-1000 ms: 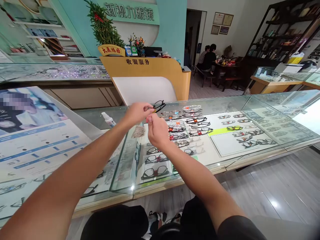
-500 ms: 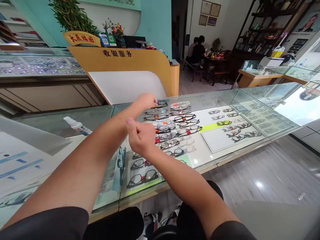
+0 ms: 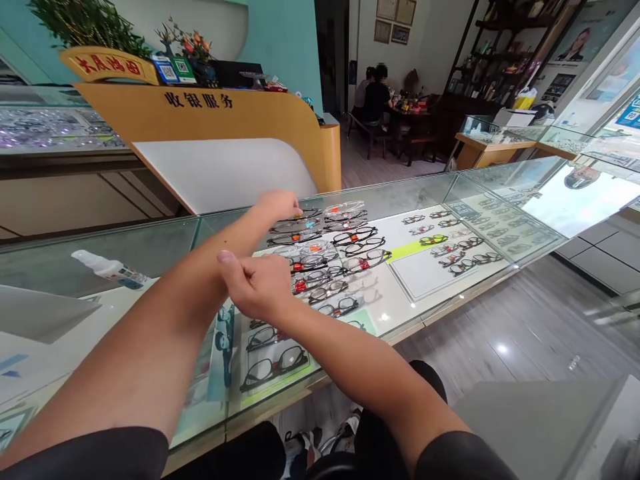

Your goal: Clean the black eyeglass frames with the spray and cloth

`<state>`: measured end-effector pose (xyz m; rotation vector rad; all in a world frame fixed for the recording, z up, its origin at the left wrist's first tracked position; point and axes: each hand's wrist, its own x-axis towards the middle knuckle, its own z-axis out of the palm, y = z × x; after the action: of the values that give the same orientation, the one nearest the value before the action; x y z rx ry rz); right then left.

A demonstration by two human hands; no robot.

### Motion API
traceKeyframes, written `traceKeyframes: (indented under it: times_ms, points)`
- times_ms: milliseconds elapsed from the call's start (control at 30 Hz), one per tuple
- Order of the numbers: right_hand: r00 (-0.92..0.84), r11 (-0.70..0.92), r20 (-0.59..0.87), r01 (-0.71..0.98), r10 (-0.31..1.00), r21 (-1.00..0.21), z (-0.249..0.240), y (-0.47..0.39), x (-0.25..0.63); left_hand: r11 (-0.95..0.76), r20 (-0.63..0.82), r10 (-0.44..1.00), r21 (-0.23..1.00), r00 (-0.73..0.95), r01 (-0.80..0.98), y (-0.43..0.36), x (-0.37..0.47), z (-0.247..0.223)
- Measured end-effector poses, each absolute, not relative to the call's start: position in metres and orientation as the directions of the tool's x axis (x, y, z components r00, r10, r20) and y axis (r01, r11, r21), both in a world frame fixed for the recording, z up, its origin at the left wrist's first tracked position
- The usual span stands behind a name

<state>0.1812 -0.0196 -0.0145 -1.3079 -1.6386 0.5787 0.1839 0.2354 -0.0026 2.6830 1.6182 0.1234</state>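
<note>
Stretched over the glass display counter (image 3: 425, 190), my left hand (image 3: 279, 203) is at its far side, with curled fingers beside the rearmost eyeglasses (image 3: 306, 215); whatever they pinch is too small to make out. My right hand (image 3: 260, 283) is closer to me, crossing by the left forearm, fingers curled closed and thumb sticking out. Its palm side is hidden, so I cannot see whether it holds anything. Rows of eyeglasses, several with red or orange tags, lie right of both hands. Two larger dark-framed pairs (image 3: 275, 368) are below the right hand.
A white spray bottle (image 3: 107, 267) lies left of my left forearm. More eyeglasses (image 3: 475, 255) are farther right, near a white tray (image 3: 425, 275). Beyond stands a wooden cash desk (image 3: 280, 110). Two people (image 3: 375, 100) sit at a table in the back.
The view has turned slightly to the right, so counter and desk appear farther left. My left hand stays by the rear glasses, and my right hand remains closed near the left forearm.
</note>
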Motion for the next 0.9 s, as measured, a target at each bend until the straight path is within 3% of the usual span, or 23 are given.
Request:
traceKeyframes:
  times_ms: [267,433,533,633,667,733,900]
  points:
    - [0.078,0.348,0.461,0.549,0.884,-0.760,-0.031,-0.003,0.192,-0.527,0.249,0.838,0.134,0.486,0.839,0.137,0.100,0.020]
    - [0.158,0.321,0.536,0.651,0.829,-0.688,-0.016,-0.011,0.214,-0.563,0.314,0.809,0.167,0.498,0.810,0.029,0.044,0.000]
    - [0.170,0.430,0.676,0.655,0.717,-0.621,-0.027,-0.055,0.223,-0.557,0.261,0.827,0.263,0.498,0.788,-0.025,0.013,-0.027]
    - [0.171,0.567,0.758,0.566,0.629,-0.599,-0.075,-0.128,0.226,-0.524,0.241,0.851,0.312,0.467,0.793,-0.061,-0.015,-0.055]
    - [0.202,0.561,0.717,0.496,0.667,-0.663,-0.096,-0.154,0.226,-0.523,0.243,0.851,0.318,0.466,0.791,-0.069,-0.024,-0.063]
    - [0.265,0.412,0.481,0.278,0.836,-0.868,-0.141,-0.201,0.229,-0.514,0.228,0.857,0.292,0.463,0.807,-0.079,-0.040,-0.075]
    - [0.338,-0.023,0.004,0.074,0.941,-0.997,-0.232,-0.258,0.251,-0.441,0.100,0.897,0.212,0.430,0.872,-0.083,-0.061,-0.093]
